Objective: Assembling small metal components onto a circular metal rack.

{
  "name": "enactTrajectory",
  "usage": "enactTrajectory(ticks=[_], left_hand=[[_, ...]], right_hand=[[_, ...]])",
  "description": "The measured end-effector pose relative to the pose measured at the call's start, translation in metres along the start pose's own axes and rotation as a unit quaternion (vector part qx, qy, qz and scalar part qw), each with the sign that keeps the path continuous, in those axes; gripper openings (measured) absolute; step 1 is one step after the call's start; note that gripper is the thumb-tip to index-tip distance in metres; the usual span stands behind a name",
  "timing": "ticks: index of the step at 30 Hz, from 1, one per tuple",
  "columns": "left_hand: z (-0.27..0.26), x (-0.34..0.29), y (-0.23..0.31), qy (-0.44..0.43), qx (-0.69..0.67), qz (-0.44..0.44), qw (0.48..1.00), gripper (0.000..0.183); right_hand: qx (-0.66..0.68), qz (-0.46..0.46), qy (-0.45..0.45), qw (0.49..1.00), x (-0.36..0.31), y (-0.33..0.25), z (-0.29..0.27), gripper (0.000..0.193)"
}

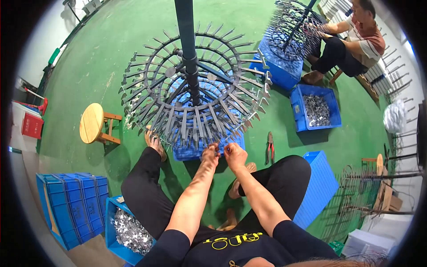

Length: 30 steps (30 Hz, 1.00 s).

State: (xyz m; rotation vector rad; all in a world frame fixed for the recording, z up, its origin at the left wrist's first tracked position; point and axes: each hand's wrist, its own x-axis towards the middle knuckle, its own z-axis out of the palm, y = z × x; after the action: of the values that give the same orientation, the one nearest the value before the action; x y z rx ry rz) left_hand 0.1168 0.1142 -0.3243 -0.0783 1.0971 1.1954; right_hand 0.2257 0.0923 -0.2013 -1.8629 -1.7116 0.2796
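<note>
A round metal rack (pixel 195 109) with tiers of spokes pointing outward stands in front of me on a dark upright pole (pixel 187 38). Small metal pieces hang from many spoke ends. At the rack's near lower rim, my left hand (pixel 211 154) is closed among the spoke tips. Just right of it, my right hand (pixel 235 155) is also closed, its fingers pinched together close to the rim. Whatever sits in either hand's fingers is too small and hidden to make out. Under the rack lies a blue crate (pixel 187 154).
Red-handled pliers (pixel 270 149) lie on the green floor. Blue bins of small metal parts stand right (pixel 297 109) and lower left (pixel 110 222). A wooden stool (pixel 92 123) is at left, stacked blue crates (pixel 73 209) below it. A person (pixel 356 42) sits by another rack (pixel 293 33).
</note>
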Motion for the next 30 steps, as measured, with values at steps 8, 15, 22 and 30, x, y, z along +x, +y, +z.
enactTrajectory(ticks=[8, 15, 22, 30], left_hand=[[0.0, 0.004, -0.006, 0.022, -0.001, 0.013, 1.0, 0.009], [-0.001, 0.006, -0.006, 0.033, -0.004, 0.024, 0.999, 0.008], [0.015, -0.008, 0.004, 0.005, -0.032, -0.02, 0.999, 0.012], [0.028, -0.025, 0.023, -0.027, -0.061, -0.068, 0.995, 0.018]], right_hand=[[-0.01, -0.017, 0.02, 1.0, 0.003, -0.002, -0.001, 0.011], [-0.022, -0.009, 0.019, 1.0, 0.004, -0.004, 0.0, 0.011], [-0.009, -0.028, 0.029, 0.999, 0.005, -0.001, 0.002, 0.012], [-0.062, -0.049, 0.043, 0.996, 0.007, -0.003, 0.004, 0.013]])
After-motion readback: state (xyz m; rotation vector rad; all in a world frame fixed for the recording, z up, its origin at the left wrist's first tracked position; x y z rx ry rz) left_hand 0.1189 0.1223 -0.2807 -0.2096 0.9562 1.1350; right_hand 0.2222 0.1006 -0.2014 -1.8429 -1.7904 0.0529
